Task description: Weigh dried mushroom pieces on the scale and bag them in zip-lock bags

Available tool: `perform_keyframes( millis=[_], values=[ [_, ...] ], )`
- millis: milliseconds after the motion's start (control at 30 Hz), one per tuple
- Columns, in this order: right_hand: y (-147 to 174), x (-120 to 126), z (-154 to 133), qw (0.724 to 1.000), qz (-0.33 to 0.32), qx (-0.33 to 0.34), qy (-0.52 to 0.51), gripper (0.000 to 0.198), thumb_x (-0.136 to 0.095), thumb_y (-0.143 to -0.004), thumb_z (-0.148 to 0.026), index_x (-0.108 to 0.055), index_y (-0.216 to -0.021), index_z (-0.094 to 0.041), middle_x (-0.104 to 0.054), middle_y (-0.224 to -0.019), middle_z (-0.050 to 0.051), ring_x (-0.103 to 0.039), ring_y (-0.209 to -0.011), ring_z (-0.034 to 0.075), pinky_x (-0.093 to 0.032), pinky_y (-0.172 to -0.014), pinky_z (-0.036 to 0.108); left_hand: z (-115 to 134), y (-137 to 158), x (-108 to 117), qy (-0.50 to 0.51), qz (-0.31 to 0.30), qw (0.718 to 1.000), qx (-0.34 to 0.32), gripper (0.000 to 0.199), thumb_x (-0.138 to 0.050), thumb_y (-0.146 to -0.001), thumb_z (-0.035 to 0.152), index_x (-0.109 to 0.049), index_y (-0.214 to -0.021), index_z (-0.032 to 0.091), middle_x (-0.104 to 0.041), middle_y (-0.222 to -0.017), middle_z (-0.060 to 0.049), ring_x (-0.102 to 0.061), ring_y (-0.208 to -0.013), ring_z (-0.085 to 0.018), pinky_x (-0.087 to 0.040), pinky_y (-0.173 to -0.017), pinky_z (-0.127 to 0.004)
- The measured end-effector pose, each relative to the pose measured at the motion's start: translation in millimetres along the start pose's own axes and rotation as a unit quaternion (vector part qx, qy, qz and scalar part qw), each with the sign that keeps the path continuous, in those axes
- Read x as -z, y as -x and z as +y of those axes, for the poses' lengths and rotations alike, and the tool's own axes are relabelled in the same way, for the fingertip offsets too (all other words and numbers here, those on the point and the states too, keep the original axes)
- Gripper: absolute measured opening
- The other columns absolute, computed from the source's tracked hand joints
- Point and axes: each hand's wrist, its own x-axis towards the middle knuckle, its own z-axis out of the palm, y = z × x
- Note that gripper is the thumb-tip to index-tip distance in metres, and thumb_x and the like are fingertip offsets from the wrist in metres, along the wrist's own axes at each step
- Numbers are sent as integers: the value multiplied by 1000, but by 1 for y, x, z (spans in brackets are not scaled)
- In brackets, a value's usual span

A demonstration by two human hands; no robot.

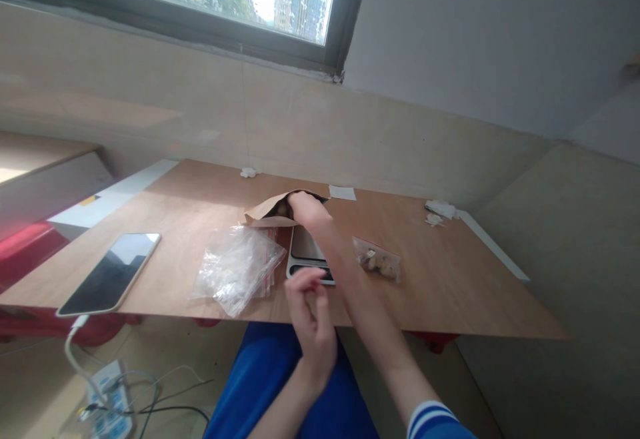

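Observation:
My right hand (308, 209) reaches over the kitchen scale into the mouth of a brown paper bag (265, 211); its fingers are hidden inside. Some brownish lumps show in the bag's opening. My left hand (314, 322) hovers in front of the scale, fingers curled round toward the thumb, with nothing visible in them. Behind it, the digital kitchen scale (306, 247) lies flat on the table, partly covered by my right arm. A pile of clear zip bags (235, 269) lies left of the scale. On its right is a zip bag with light brown pieces (379, 262).
A phone (113, 272) lies at the left of the wooden table (450, 279), plugged into a white cable. Crumpled white tissues (440, 209) sit at the back right, and a white paper (343, 193) behind the bag. Below left, a power strip (113, 399) trails wires over the floor.

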Motion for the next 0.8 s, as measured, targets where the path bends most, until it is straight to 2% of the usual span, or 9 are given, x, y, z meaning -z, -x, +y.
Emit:
perform_keyframes(
  millis=[67, 133, 233, 367, 433, 533, 633, 700, 800],
  values=[
    [8, 4, 0, 1000, -1, 16, 10, 29, -42, -83, 0, -62, -102, -11, -63, -107, 15, -61, -99, 22, -48, -79, 29, -19, -39, 12, -76, 72, 994, -25, 33, -51, -80, 17, -47, -113, 23, -47, -114, -9, -50, -99, -19, -43, -83, -32],
    [13, 5, 1, 999, 4, 32, 15, 33, -41, -81, 3, -62, -103, -11, -64, -108, 15, -61, -100, 23, -47, -79, 28, -43, -80, 27, -161, 92, 981, -56, 59, -58, -74, 18, -33, -128, 21, -35, -130, -12, -41, -117, -23, -37, -95, -38],
    [15, 3, 6, 998, 15, 59, -14, 34, -42, -77, 5, -63, -98, -11, -66, -104, 14, -62, -97, 23, -47, -77, 27, -79, -130, 49, -237, -11, 967, -90, 84, -68, -67, 30, -21, -135, 19, -25, -140, -15, -24, -132, -29, -22, -108, -43],
    [12, 2, 15, 984, 65, 116, -118, 38, -39, -70, 9, -64, -89, -13, -67, -97, 9, -61, -92, 18, -46, -79, 25, -112, -168, 62, -293, -114, 944, -99, 96, -76, -55, 40, -26, -134, 21, -30, -142, -16, -23, -133, -35, -20, -107, -50],
    [12, 2, 20, 967, 83, 154, -183, 39, -38, -68, 10, -64, -85, -14, -68, -94, 5, -61, -89, 14, -45, -80, 24, -121, -179, 62, -296, -149, 940, -83, 91, -78, -53, 39, -34, -130, 22, -39, -138, -15, -30, -130, -36, -24, -104, -52],
    [16, 1, 29, 930, 114, 185, -296, 35, -41, -70, 6, -64, -85, -16, -67, -90, 1, -60, -85, 12, -45, -81, 25, -131, -188, 63, -235, -185, 952, -57, 75, -76, -54, 40, -48, -120, 21, -55, -123, -11, -51, -114, -31, -38, -95, -45],
    [26, -2, 36, 853, 134, 204, -461, 22, -50, -75, -6, -63, -89, -18, -65, -92, 1, -59, -82, 11, -47, -79, 26, -140, -189, 65, -169, -207, 963, -32, 66, -74, -57, 43, -53, -115, 19, -59, -116, -9, -58, -103, -26, -45, -88, -37],
    [35, -5, 37, 769, 128, 215, -589, 15, -56, -78, -17, -62, -92, -20, -64, -91, 1, -59, -80, 11, -49, -77, 26, -142, -187, 66, -161, -190, 968, -8, 65, -74, -57, 43, -55, -113, 17, -61, -113, -9, -58, -101, -26, -45, -86, -37],
    [49, -8, 31, 640, 126, 205, -729, 19, -58, -80, -26, -60, -98, -23, -63, -86, -1, -58, -73, 9, -51, -75, 25, -142, -180, 65, -159, -147, 976, 26, 61, -73, -59, 42, -56, -111, 15, -63, -107, -10, -58, -98, -26, -45, -85, -38]
  ],
)
